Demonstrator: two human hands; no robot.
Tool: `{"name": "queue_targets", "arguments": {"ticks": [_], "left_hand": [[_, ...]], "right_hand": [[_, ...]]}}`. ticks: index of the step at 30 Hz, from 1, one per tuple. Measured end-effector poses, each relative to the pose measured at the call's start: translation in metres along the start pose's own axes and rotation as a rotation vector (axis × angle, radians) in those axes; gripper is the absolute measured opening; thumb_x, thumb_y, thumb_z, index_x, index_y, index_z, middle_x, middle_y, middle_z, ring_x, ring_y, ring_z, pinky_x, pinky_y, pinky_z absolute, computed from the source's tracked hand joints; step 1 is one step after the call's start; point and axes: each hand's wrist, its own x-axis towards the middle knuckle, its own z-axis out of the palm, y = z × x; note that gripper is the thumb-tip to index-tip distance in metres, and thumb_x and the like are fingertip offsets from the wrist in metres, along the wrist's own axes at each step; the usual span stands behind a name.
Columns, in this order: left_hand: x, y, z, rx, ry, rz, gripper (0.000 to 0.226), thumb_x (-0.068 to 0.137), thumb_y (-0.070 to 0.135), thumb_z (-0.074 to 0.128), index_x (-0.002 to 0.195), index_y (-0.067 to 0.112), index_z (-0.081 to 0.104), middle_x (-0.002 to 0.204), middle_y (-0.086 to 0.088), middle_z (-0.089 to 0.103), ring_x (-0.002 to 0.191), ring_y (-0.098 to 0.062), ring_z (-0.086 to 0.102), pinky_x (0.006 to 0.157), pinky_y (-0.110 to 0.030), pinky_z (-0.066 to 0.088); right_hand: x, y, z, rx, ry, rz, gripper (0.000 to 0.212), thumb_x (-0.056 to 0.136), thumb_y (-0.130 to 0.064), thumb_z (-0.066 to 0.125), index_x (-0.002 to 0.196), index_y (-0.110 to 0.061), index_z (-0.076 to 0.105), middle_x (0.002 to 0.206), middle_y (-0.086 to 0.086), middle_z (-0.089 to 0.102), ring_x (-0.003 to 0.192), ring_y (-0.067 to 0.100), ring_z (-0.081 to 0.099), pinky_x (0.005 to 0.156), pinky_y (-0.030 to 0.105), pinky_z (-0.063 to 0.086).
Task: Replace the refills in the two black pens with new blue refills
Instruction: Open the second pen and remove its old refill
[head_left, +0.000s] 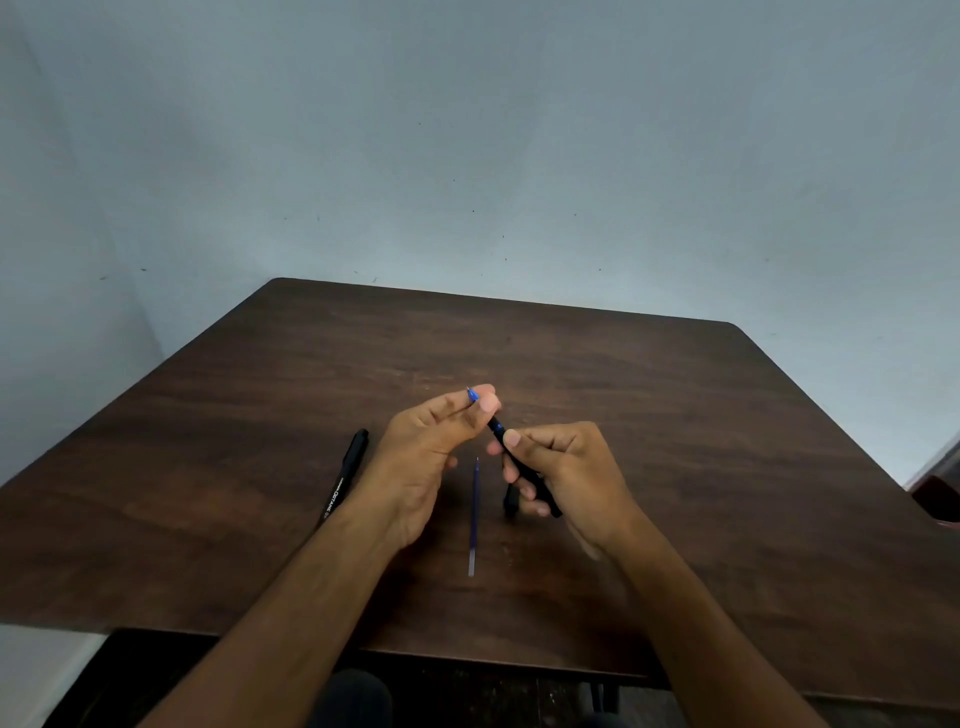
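Pen in hand: black barrel (524, 470) gripped in right hand (571, 467); left hand (441, 441) pinches its blue tip piece (472, 396).
Second pen (345, 475): on worktop (675, 415), left of the hands, apparently untouched.
Blue refill (474, 514): lies loose between the wrists.
Progress: judged early; neither pen visibly finished.

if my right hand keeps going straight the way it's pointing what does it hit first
Most likely the left hand. The right hand holds the pen aimed up-left, where left fingertips already pinch its tip. Depth is unclear.
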Motion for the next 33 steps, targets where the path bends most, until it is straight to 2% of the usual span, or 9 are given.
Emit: {"name": "queue_targets", "arguments": {"ticks": [4,10,13,16,19,21,28,30,33], "left_hand": [[0.0,0.0,-0.003,-0.001,-0.079,0.001,0.029,0.092,0.026,0.062,0.12,0.027,0.071,0.118,0.009,0.073,0.109,-0.007,0.063,0.084,-0.034,0.034],[0.0,-0.001,0.002,-0.059,0.125,0.0,0.056,0.051,0.05,0.086,0.097,0.018,0.08,0.097,0.006,0.078,0.094,-0.01,0.061,0.079,-0.032,0.038],[0.003,-0.002,0.003,-0.047,0.144,-0.02,0.057,0.046,0.052,0.087,0.09,0.016,0.077,0.076,0.011,0.072,0.081,-0.011,0.056,0.078,-0.033,0.039],[0.0,-0.003,0.003,-0.007,0.027,-0.004,0.049,0.064,0.054,0.079,0.101,0.023,0.076,0.091,0.012,0.074,0.092,-0.012,0.059,0.083,-0.036,0.039],[-0.001,0.0,0.001,0.029,-0.091,0.027,0.029,0.094,0.038,0.06,0.119,0.029,0.071,0.118,0.012,0.072,0.105,-0.01,0.063,0.088,-0.037,0.036],[0.0,0.0,0.001,0.041,-0.073,0.056,0.026,0.098,0.029,0.056,0.118,0.027,0.072,0.117,0.009,0.073,0.104,-0.007,0.065,0.083,-0.035,0.036],[0.005,0.001,0.007,-0.04,0.155,0.032,0.051,0.051,0.056,0.084,0.082,0.017,0.078,0.084,0.005,0.076,0.087,-0.013,0.059,0.077,-0.034,0.038],[0.008,0.0,0.009,-0.044,0.169,-0.005,0.046,0.051,0.056,0.085,0.073,0.018,0.071,0.07,0.006,0.07,0.078,-0.013,0.056,0.077,-0.035,0.041],[0.007,-0.001,0.011,-0.026,0.109,-0.037,0.041,0.061,0.056,0.082,0.07,0.021,0.064,0.07,0.002,0.069,0.078,-0.014,0.059,0.087,-0.041,0.044]], "right_hand": [[-0.001,0.0,-0.002,0.01,0.009,0.002,0.027,0.101,-0.013,0.057,0.092,0.005,0.074,0.065,0.012,0.058,0.048,0.014,0.042,0.04,0.025,0.031],[-0.001,0.003,0.001,0.025,-0.002,-0.013,0.024,0.1,-0.014,0.06,0.093,0.002,0.076,0.067,0.012,0.06,0.05,0.016,0.046,0.041,0.026,0.036],[-0.003,0.004,0.001,0.0,-0.008,-0.029,0.022,0.099,-0.015,0.061,0.094,0.0,0.076,0.069,0.012,0.063,0.051,0.017,0.05,0.043,0.028,0.041],[-0.003,0.003,0.001,-0.018,0.001,-0.047,0.023,0.1,-0.015,0.059,0.094,0.0,0.076,0.069,0.011,0.065,0.051,0.017,0.052,0.043,0.028,0.043],[-0.002,0.001,-0.001,-0.051,0.013,-0.056,0.024,0.101,-0.013,0.057,0.093,-0.001,0.076,0.068,0.011,0.065,0.051,0.016,0.051,0.043,0.027,0.043],[0.0,0.0,-0.002,-0.055,0.021,-0.049,0.024,0.101,-0.013,0.057,0.093,0.0,0.076,0.068,0.011,0.064,0.051,0.016,0.05,0.043,0.028,0.041],[0.005,0.001,0.0,-0.043,0.009,-0.052,0.022,0.1,-0.015,0.06,0.094,-0.002,0.077,0.068,0.009,0.065,0.052,0.014,0.05,0.043,0.027,0.04],[0.005,0.002,0.0,-0.049,0.008,-0.045,0.022,0.1,-0.016,0.06,0.095,-0.004,0.077,0.068,0.009,0.065,0.052,0.015,0.051,0.044,0.027,0.04],[0.005,0.003,0.001,-0.058,0.013,-0.035,0.022,0.1,-0.016,0.06,0.095,-0.004,0.077,0.069,0.009,0.066,0.053,0.016,0.051,0.044,0.027,0.041]]}}
